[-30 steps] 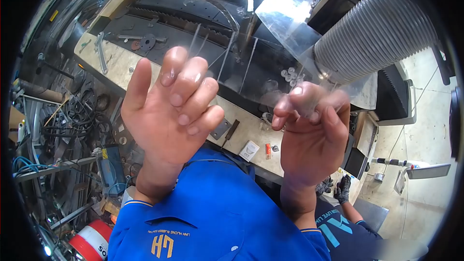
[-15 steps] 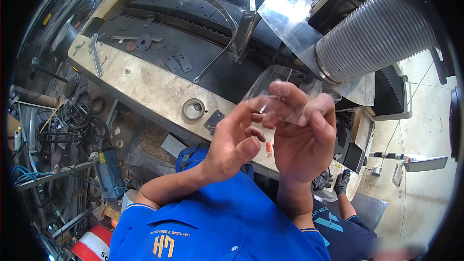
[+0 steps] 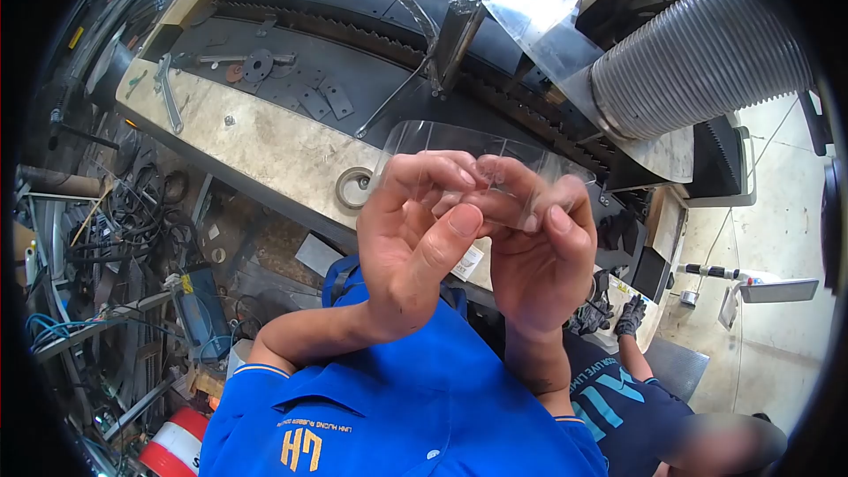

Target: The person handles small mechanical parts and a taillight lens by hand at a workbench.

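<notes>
A clear, see-through plastic sheet (image 3: 427, 135), slightly curved with glossy edges, is held up in front of my chest between both hands. My right hand (image 3: 543, 269) grips its right part, thumb in front and bent fingers around it. On the left side, my left hand (image 3: 402, 252) has its fingers curled at the sheet, the thumb pointing across toward my right hand. Fingertips of both hands nearly meet in the middle, partly seen through the plastic. Below them a small white printed piece (image 3: 468, 263) shows on the bench edge, half covered by my hands.
Behind my hands runs a pale worn bench (image 3: 256, 155) with a ring-shaped roll (image 3: 352, 187) and a wrench (image 3: 168, 97). Flat metal plates (image 3: 327, 102) and a disc (image 3: 257, 65) lie beyond. A ribbed grey duct (image 3: 698, 57) is at right; a co-worker's gloved hand (image 3: 631, 315) rests lower right.
My left hand has shifted left, its fingers closing in at the sheet. The plastic has turned and now spreads further left. The co-worker's head has come further into view.
</notes>
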Motion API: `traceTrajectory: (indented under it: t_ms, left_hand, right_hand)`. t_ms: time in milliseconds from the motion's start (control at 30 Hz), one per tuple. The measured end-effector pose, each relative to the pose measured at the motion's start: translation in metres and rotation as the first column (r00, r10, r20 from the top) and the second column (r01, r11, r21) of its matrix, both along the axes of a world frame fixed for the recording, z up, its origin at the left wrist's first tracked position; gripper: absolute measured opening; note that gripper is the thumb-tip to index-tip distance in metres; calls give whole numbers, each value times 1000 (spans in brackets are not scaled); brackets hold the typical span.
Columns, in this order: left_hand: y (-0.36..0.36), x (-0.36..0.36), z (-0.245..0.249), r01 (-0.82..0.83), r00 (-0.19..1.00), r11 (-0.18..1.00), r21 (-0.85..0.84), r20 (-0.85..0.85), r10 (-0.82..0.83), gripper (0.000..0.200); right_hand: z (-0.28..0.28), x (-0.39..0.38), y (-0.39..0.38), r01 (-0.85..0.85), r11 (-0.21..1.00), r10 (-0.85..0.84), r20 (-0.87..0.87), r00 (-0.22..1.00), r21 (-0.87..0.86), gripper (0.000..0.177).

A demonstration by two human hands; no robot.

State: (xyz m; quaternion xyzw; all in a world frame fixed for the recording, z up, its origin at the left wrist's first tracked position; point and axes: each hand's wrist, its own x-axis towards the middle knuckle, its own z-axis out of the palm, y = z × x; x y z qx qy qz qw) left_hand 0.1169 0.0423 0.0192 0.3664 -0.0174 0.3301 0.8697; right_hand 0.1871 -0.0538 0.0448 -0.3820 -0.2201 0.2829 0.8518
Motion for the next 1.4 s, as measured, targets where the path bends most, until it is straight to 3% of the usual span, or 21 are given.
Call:
traceTrajectory:
  t_ms: [67,333,400,433,533,567,633,667,700,767,833,900,933,1000,1033,1100,1233,1300,1333,1400]
  left_hand:
    - [1,0,-4,-45,999,997,66,-10,46,21]
    - [3,-2,-2,-34,995,999,-16,-91,32,7]
    - [4,2,-6,0,994,998,-60,-112,-6,5]
    - [4,4,-9,37,988,995,-87,-149,-49,4]
    - [2,6,-28,38,965,991,-129,-254,-70,5]
    - [4,6,-34,-5,951,992,-122,-308,-33,6]
    - [13,3,-41,-16,940,989,-145,-339,-34,7]
    - [19,2,-44,-38,938,988,-150,-347,-16,8]
    - [25,0,-48,-60,935,986,-153,-355,1,9]
    - [33,-3,-53,-90,917,986,-139,-397,27,10]
    - [39,-3,-56,-151,884,984,-98,-458,90,12]
    - [40,-2,-61,-189,865,977,-101,-488,117,13]
    - [40,-3,-65,-193,854,978,-73,-504,130,13]
    - [41,-5,-76,-205,829,978,-42,-539,151,12]
    - [40,-7,-80,-218,820,975,-51,-551,155,12]
    - [37,-11,-85,-251,819,965,-77,-548,170,12]
    - [36,-23,-103,-370,778,920,-133,-585,228,12]
    - [39,-29,-120,-405,762,897,-180,-608,222,11]
    - [41,-30,-127,-416,754,890,-186,-617,224,11]
    - [46,-31,-141,-426,750,884,-193,-622,226,11]
  right_hand:
    - [0,-3,3,1,1000,-1,-3,1000,-3,19]
    - [-12,-3,0,70,997,-73,-94,993,-28,14]
    - [-24,7,-7,-73,997,75,-100,992,19,16]
    - [-29,9,-9,-57,998,58,-106,993,11,16]
    - [-44,17,-19,-27,995,74,-498,864,100,25]
    - [-51,25,-25,-26,996,68,-504,861,90,25]
    - [-71,46,-40,168,985,-130,-470,873,40,24]
    - [-90,63,-51,261,953,-297,-313,902,-153,23]
    - [-114,83,-63,370,872,-425,-122,897,-319,24]
    - [-169,121,-81,427,646,-488,88,868,-633,22]
    - [-228,155,-91,356,354,-347,232,909,-865,20]
    - [-297,187,-98,465,139,66,477,877,-874,27]
    - [-311,199,-91,457,139,84,471,878,-878,27]
    - [-342,213,-75,526,-128,491,407,771,-841,30]
    - [-355,216,-69,517,-131,506,391,769,-846,30]
    - [-375,219,-61,511,-385,584,226,780,-769,25]
    - [-381,209,-45,630,-364,702,242,670,-686,22]
    - [-365,204,-37,549,-236,686,263,679,-802,22]
    - [-363,204,-36,553,-257,704,238,669,-793,22]
    - [-356,209,-38,580,76,525,527,668,-811,17]
